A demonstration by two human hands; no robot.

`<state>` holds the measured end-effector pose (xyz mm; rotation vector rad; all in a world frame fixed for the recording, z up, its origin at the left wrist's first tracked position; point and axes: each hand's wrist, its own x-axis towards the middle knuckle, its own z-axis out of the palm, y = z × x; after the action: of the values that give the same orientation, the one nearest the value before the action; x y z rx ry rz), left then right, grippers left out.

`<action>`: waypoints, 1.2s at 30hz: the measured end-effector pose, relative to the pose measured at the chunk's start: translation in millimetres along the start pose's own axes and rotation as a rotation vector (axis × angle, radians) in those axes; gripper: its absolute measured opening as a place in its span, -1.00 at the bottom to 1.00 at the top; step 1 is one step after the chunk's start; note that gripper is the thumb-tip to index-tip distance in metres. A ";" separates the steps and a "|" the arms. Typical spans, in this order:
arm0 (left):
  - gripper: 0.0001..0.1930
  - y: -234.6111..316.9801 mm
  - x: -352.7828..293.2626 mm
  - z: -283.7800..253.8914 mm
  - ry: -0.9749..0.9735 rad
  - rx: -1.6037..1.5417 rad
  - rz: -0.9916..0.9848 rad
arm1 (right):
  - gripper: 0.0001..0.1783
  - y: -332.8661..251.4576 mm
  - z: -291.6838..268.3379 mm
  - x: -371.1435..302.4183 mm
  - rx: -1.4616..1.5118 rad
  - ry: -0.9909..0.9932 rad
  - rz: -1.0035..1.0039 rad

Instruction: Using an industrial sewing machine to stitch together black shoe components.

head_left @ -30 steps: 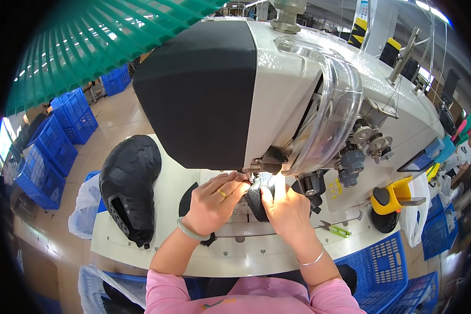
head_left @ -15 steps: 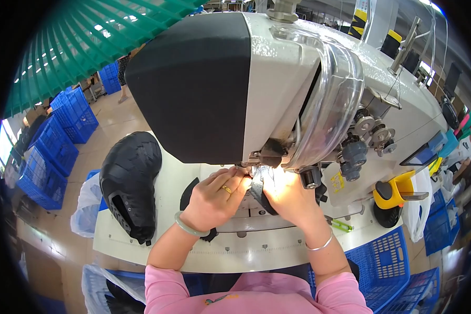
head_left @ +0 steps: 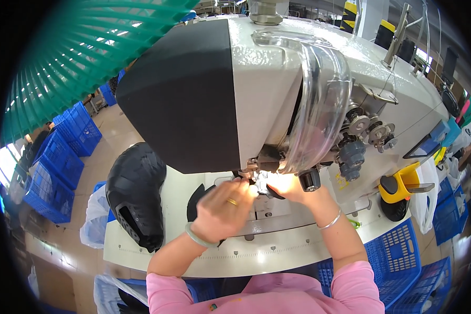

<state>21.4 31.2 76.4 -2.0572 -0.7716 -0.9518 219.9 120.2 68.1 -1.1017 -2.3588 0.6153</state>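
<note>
Under the needle area of a white sewing machine (head_left: 267, 68) with a dark end cover (head_left: 178, 99), both my hands are close together. My left hand (head_left: 222, 206), with a ring and a pale bangle, has its fingers bent and pressed together. Its fingertips are slightly blurred, and what they hold is hidden. My right hand (head_left: 292, 187) pinches a small black piece (head_left: 273, 193) beside the presser foot; the lamp's glare washes out its fingers. Another black part (head_left: 194, 203) shows left of my left hand, partly covered by it; I cannot tell if it joins the small piece.
A large black padded item (head_left: 136, 199) lies on the left of the white table (head_left: 235, 267). On the right stand a yellow holder (head_left: 400, 183) and thread tension knobs (head_left: 352, 157). A green slatted cover (head_left: 89, 68) hangs at upper left. Blue crates (head_left: 395, 256) surround the table.
My left hand has drawn slightly back toward me, its fingers more blurred. The black strip between my hands now shows less. The whole view has shifted slightly.
</note>
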 end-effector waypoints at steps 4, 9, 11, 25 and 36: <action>-0.90 -26.1 -4.1 2.5 0.093 -0.267 -0.508 | -0.49 35.5 38.8 -5.9 -0.163 0.219 -0.137; -0.95 -36.2 -14.2 29.0 0.026 -1.042 -1.127 | -0.50 -25.8 18.3 -40.7 -0.381 0.553 -0.478; -0.95 -35.1 -14.7 32.3 -0.018 -1.045 -1.083 | -0.42 -16.1 27.2 -45.3 -0.439 0.512 -0.439; -0.91 -20.3 -10.0 35.0 0.168 -1.014 -1.143 | -0.32 -8.2 34.8 -32.7 -0.344 0.580 -0.502; -0.92 -27.8 -10.9 37.2 0.191 -1.059 -1.111 | -0.65 11.7 33.1 -17.2 -0.414 0.586 -0.538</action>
<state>8.4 74.3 60.5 -2.1832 -1.5773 -2.5542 217.5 106.8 31.4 -0.6176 -2.1378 -0.3588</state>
